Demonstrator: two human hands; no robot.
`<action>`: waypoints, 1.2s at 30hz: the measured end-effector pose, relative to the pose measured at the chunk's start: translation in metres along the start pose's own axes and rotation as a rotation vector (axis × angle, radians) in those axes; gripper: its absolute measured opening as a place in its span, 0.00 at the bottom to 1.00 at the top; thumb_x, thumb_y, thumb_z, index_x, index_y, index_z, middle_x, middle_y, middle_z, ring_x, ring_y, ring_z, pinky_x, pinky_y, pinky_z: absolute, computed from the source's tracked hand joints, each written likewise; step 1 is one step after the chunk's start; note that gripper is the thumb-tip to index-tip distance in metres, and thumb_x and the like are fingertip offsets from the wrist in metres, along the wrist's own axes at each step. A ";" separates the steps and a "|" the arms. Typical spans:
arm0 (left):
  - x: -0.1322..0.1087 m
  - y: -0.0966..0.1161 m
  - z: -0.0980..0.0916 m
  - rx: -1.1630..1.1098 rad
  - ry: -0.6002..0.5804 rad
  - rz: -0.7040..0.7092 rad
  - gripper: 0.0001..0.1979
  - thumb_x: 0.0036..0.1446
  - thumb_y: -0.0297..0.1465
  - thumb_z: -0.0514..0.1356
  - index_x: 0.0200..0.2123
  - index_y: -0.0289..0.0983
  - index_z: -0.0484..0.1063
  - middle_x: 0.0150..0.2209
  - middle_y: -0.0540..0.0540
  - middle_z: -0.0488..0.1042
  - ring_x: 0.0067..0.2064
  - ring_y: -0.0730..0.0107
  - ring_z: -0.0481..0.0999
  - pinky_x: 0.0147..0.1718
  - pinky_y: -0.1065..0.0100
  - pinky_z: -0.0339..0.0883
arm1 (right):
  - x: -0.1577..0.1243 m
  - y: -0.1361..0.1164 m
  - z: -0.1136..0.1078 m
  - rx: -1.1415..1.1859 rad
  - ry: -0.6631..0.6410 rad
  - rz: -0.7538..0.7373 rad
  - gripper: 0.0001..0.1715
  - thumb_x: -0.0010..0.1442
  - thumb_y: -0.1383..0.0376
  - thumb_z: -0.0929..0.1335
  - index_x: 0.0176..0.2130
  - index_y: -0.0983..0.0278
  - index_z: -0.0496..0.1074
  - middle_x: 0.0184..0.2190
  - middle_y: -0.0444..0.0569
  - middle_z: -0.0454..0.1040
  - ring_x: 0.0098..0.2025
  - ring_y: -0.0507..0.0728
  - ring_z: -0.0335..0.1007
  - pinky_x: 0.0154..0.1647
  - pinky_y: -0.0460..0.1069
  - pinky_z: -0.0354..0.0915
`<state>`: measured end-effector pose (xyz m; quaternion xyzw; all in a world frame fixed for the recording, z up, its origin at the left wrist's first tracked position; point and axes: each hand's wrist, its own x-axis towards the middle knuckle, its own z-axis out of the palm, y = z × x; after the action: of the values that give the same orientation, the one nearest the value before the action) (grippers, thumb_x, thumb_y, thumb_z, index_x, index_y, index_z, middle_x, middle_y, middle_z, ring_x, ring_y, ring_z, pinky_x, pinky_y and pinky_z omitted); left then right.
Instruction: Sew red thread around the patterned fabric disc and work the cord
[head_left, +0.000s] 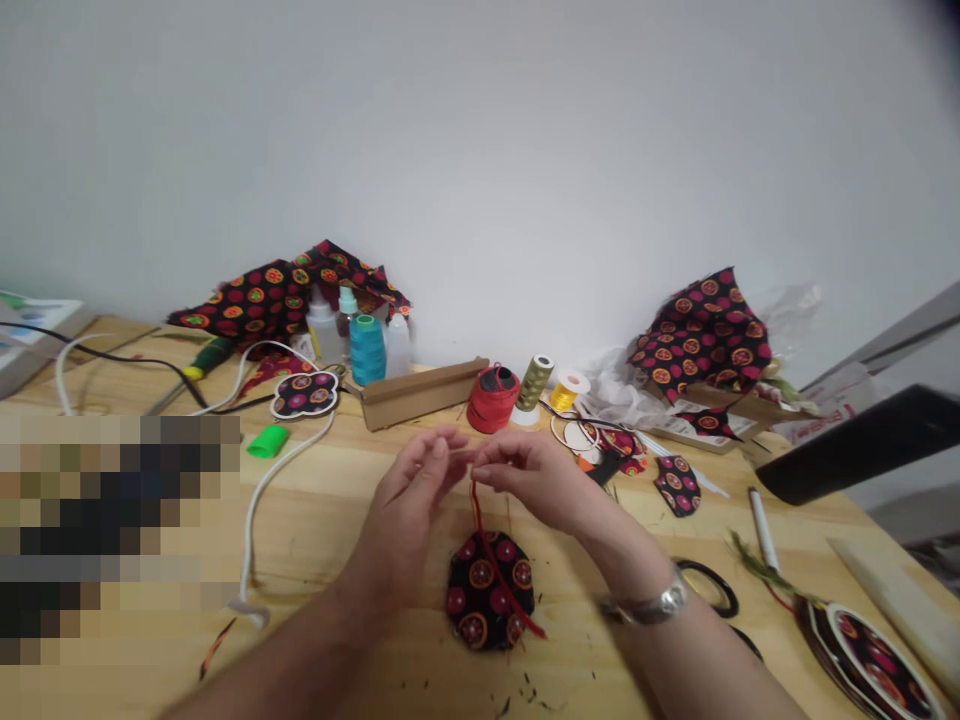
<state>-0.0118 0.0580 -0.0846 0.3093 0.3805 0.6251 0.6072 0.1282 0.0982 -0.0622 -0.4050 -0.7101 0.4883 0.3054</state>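
Both grips are curled almost shut and meet at the fingertips: the left grip point(414, 495) and the right grip point(531, 482) pinch toward each other above the desk point(322, 500). A thin red cord point(496, 572) rises to those fingertips, but which grip clenches it is hidden. Below them, the cord crosses a round fabric patch point(490, 590), black with pink and orange circles, which lies flat on the desk with the cord's lower end trailing past its edge. With cord this thin, close fingertips and steady wrists seem to give the best control.

From the head camera, open desk lies in front of and left of the patch, with dark thread scraps scattered on it. A white cable point(256, 520) curves down the left side, beyond which a blurred block hides the desk. A red spool point(493, 398) and a cardboard strip point(416, 393) stand beyond the hands. Right of the patch, a black ring point(709, 588) lies near the right wrist's metal bracelet point(645, 605), and a round patterned piece point(870, 660) sits at the lower right corner. The desk's near edge is out of view.
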 end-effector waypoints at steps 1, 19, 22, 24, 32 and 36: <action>-0.002 -0.001 0.001 -0.060 -0.098 -0.089 0.12 0.53 0.37 0.58 0.40 0.38 0.71 0.38 0.46 0.74 0.38 0.67 0.73 0.38 0.67 0.64 | -0.006 -0.006 -0.002 -0.094 0.050 -0.068 0.04 0.51 0.66 0.68 0.28 0.64 0.74 0.27 0.45 0.69 0.32 0.52 0.64 0.35 0.48 0.60; -0.010 -0.002 0.000 -0.021 -0.494 -0.332 0.09 0.52 0.31 0.59 0.37 0.36 0.75 0.40 0.41 0.76 0.42 0.63 0.74 0.44 0.64 0.62 | -0.079 -0.043 -0.039 -0.055 -0.203 -0.146 0.10 0.55 0.60 0.67 0.26 0.61 0.76 0.27 0.45 0.70 0.30 0.50 0.67 0.31 0.45 0.62; -0.011 -0.004 0.000 -0.023 -0.595 -0.402 0.17 0.47 0.32 0.63 0.44 0.39 0.72 0.36 0.42 0.77 0.37 0.63 0.76 0.38 0.63 0.66 | -0.058 -0.026 -0.020 -0.337 0.093 -0.143 0.07 0.55 0.66 0.67 0.29 0.62 0.76 0.27 0.45 0.68 0.30 0.50 0.65 0.32 0.46 0.60; -0.010 -0.004 -0.001 0.098 -0.565 -0.436 0.12 0.48 0.31 0.62 0.39 0.36 0.73 0.27 0.45 0.77 0.26 0.70 0.75 0.26 0.71 0.66 | -0.049 -0.017 -0.016 -0.367 0.145 -0.159 0.07 0.55 0.66 0.66 0.29 0.63 0.75 0.26 0.44 0.69 0.30 0.50 0.65 0.31 0.45 0.60; -0.008 0.007 -0.003 -0.041 -0.443 -0.326 0.04 0.51 0.28 0.59 0.26 0.35 0.72 0.17 0.51 0.71 0.14 0.82 0.63 0.18 0.75 0.58 | -0.034 -0.007 -0.003 -1.014 0.014 0.311 0.13 0.54 0.66 0.64 0.25 0.69 0.74 0.25 0.59 0.74 0.29 0.61 0.71 0.29 0.51 0.61; -0.016 0.009 -0.008 0.007 -0.614 -0.452 0.05 0.48 0.32 0.62 0.25 0.36 0.74 0.17 0.46 0.74 0.14 0.77 0.65 0.12 0.76 0.53 | -0.014 -0.005 0.015 -0.699 -0.178 0.124 0.18 0.52 0.71 0.65 0.44 0.68 0.72 0.37 0.58 0.75 0.40 0.61 0.71 0.39 0.51 0.64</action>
<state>-0.0221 0.0419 -0.0803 0.3923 0.2417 0.3523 0.8146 0.1216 0.0782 -0.0627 -0.4830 -0.8320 0.2673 0.0554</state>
